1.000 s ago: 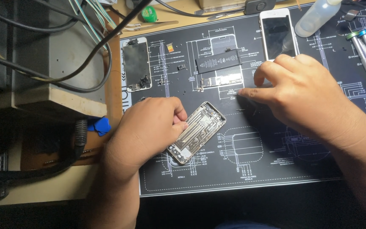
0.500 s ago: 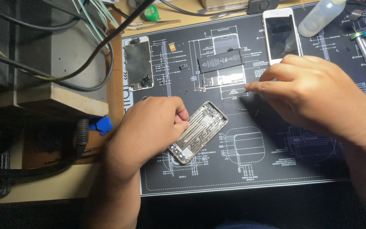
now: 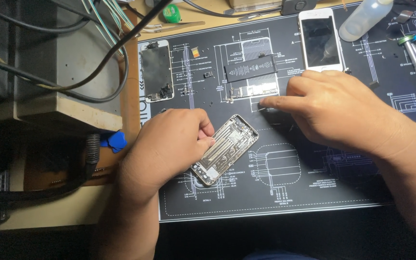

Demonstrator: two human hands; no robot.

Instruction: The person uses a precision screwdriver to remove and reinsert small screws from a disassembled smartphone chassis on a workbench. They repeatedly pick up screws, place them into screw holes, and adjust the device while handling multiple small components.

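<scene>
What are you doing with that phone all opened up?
A person is working on a taken-apart phone. The left hand steadies the open metal phone shell on a dark repair mat. The right hand points its index finger at small parts just below the black battery. A white phone and a separate screen piece lie further up the mat.

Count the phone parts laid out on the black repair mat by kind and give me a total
Empty metal phone housing, steadied by the left hand: 1
White phone front with screen: 1
Display assembly lying face down: 1
Black battery: 1
Total: 4
The right hand points its index finger at the mat just below the battery; the small loose screws and clips are too tiny to count.
</scene>
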